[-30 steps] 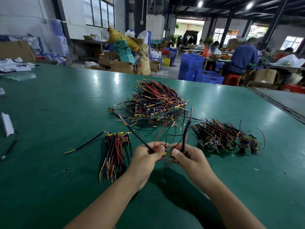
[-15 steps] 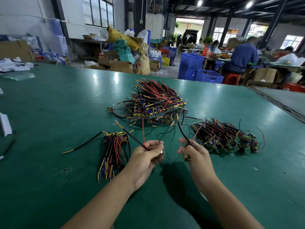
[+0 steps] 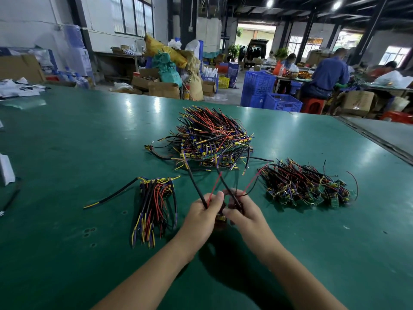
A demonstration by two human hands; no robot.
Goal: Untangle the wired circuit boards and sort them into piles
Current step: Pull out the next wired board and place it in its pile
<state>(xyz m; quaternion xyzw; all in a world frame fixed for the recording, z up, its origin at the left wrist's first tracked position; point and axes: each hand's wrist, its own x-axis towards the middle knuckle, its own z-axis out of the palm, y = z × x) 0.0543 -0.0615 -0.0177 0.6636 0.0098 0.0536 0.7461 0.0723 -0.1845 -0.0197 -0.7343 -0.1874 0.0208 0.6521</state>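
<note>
**Both hands gripping wired boards at the lower centre of the frame**

The left hand and right hand meet, knuckles nearly touching, just above the green table. The left hand's fingers are curled, and thumb and forefinger pinch a black wire and a thin red wire that rise toward upper centre. The right hand's fingers are curled round a second black wire, which crosses the red one. Between the two hands, partly hidden by the fingers, sits a small circuit board with a yellow component. Whether it is one board or two cannot be told.

Beyond the hands, at centre frame, lies the large tangled heap of boards and wires; the black wires lead up to its near edge. A combed bundle, wires running parallel, lies near the left hand at left of centre. A looser pile with green boards showing lies right of the right hand, apart from it.
</note>
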